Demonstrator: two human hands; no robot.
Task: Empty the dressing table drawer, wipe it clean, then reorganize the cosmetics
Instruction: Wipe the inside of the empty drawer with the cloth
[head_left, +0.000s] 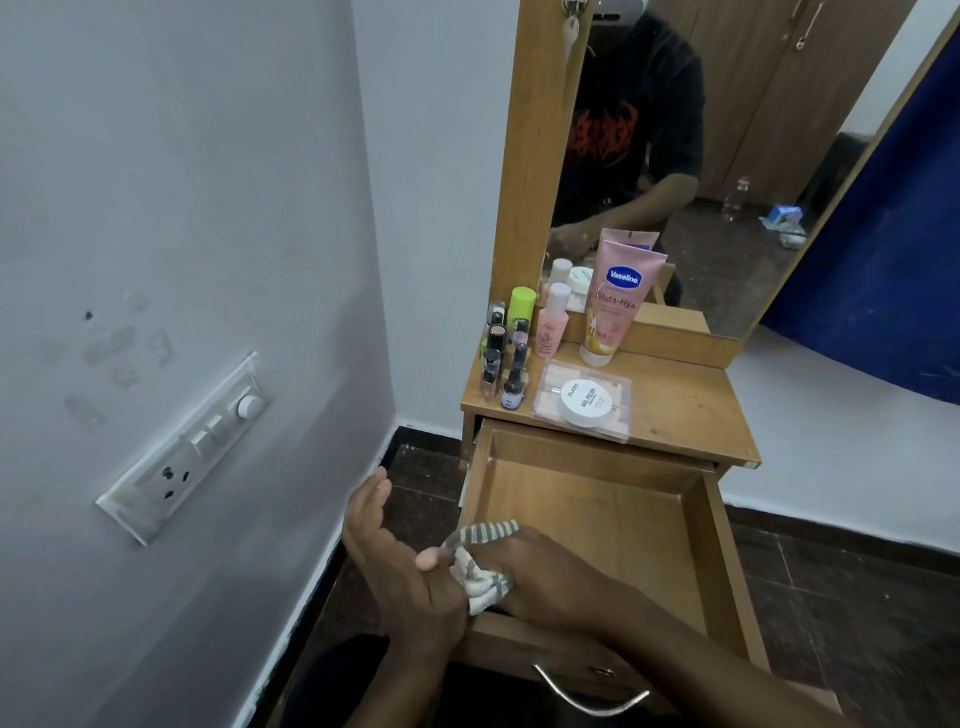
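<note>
the right hand (535, 566) gripped the striped cloth (480, 577) in the emptied drawer (727, 571), the left hand (405, 566) loose-fingered beside it; hard wiping might jolt the desk (691, 410) and topple the upright bottles (506, 353).

Your right hand (535, 571) reaches in from the near right, fingers curled round the cloth (483, 584). Your left hand (400, 561) lies just left, fingers relaxed, thumb touching the cloth.

home bedroom: dressing table (685, 410), mirror (727, 156)
</note>
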